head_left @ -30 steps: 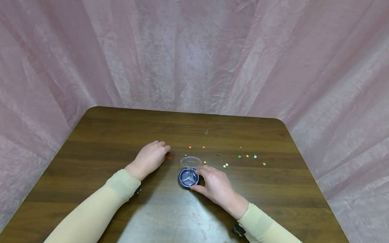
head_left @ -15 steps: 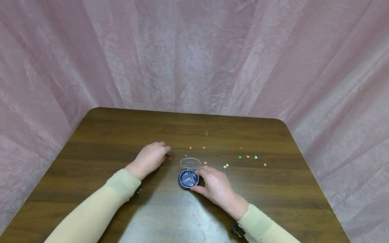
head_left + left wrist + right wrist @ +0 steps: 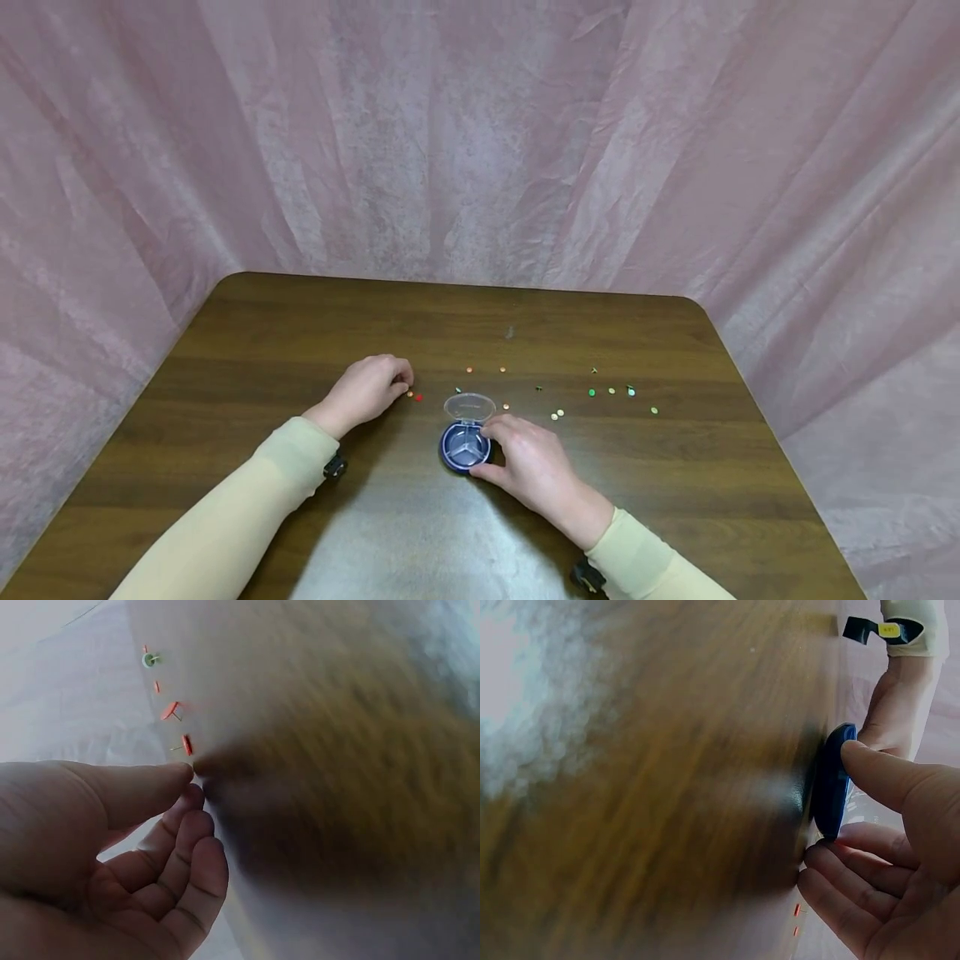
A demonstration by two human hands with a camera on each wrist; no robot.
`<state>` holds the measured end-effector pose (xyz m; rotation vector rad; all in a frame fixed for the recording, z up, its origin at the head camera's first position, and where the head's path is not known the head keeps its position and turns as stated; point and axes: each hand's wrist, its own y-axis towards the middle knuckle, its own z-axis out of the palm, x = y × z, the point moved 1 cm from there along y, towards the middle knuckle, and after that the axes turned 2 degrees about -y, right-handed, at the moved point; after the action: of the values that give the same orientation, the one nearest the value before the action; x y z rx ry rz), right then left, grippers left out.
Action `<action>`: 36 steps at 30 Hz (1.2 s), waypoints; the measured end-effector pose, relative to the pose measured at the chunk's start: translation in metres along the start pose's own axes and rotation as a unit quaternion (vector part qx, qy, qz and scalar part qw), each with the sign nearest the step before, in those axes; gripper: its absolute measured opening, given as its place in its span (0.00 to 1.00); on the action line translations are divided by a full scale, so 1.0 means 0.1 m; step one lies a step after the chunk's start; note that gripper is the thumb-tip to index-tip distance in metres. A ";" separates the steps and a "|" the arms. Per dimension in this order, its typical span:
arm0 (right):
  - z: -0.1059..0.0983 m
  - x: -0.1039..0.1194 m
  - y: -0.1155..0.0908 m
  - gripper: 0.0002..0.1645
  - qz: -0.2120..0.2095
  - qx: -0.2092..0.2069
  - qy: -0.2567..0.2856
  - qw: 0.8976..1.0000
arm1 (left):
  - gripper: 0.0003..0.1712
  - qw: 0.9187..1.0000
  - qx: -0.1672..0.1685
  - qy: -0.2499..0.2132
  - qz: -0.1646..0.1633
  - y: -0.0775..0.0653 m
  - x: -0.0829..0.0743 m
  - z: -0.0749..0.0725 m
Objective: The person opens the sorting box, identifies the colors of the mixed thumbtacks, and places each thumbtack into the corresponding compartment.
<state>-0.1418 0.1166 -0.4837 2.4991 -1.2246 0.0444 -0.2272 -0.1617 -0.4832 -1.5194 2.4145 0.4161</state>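
Note:
A round blue pill case (image 3: 466,447) with three compartments stands on the table, its clear lid (image 3: 470,407) swung up at the back. My right hand (image 3: 536,467) grips the case's right side; the right wrist view shows the thumb on the rim of the blue case (image 3: 832,784). My left hand (image 3: 365,389) is low over the table further left, fingers curled. In the left wrist view the left hand's (image 3: 142,847) thumb and index tips meet; anything between them is hidden. Beside those tips lie an orange thumbtack (image 3: 409,394) and a red thumbtack (image 3: 419,397).
Several orange thumbtacks (image 3: 502,369) lie behind and right of the case. Yellowish thumbtacks (image 3: 560,413) and green thumbtacks (image 3: 592,392) are scattered further right. The wooden table (image 3: 337,312) ends at a pink curtain (image 3: 450,167).
My left hand has drawn slightly to the left, and an orange thumbtack now shows beside its fingertips. The right hand and case hold their place.

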 end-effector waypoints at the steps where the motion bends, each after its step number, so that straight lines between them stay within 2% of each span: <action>1: 0.00 0.00 0.00 0.31 0.001 0.000 0.000 1.000 | 0.02 1.000 -0.002 0.005 0.002 -0.01 0.00 0.00; 10: 0.01 0.01 -0.04 0.32 0.000 -0.007 0.000 1.000 | 0.07 0.996 -0.014 0.063 0.060 -0.07 -0.13 0.01; 14: 0.01 0.01 -0.05 0.32 0.001 -0.007 0.001 1.000 | 0.10 0.993 -0.033 0.088 0.077 -0.06 -0.17 0.02; 20: -0.01 0.00 -0.03 0.32 0.000 -0.008 0.001 1.000 | 0.13 0.991 -0.048 0.101 0.074 -0.04 -0.15 0.03; 26: -0.02 -0.02 -0.01 0.31 0.000 -0.010 -0.005 1.000 | 0.12 0.991 -0.048 0.103 0.071 -0.02 -0.11 0.03; 30: -0.01 -0.01 -0.01 0.31 -0.003 -0.008 -0.002 1.000 | 0.11 0.992 -0.041 0.103 0.066 -0.04 -0.10 0.04; 36: 0.00 0.01 0.00 0.31 -0.003 -0.007 -0.001 1.000 | 0.11 0.990 -0.051 0.107 0.071 -0.08 -0.10 0.04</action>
<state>-0.1412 0.1162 -0.4840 2.4915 -1.2141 0.0324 -0.2160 -0.1551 -0.4841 -1.5089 2.7172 0.4302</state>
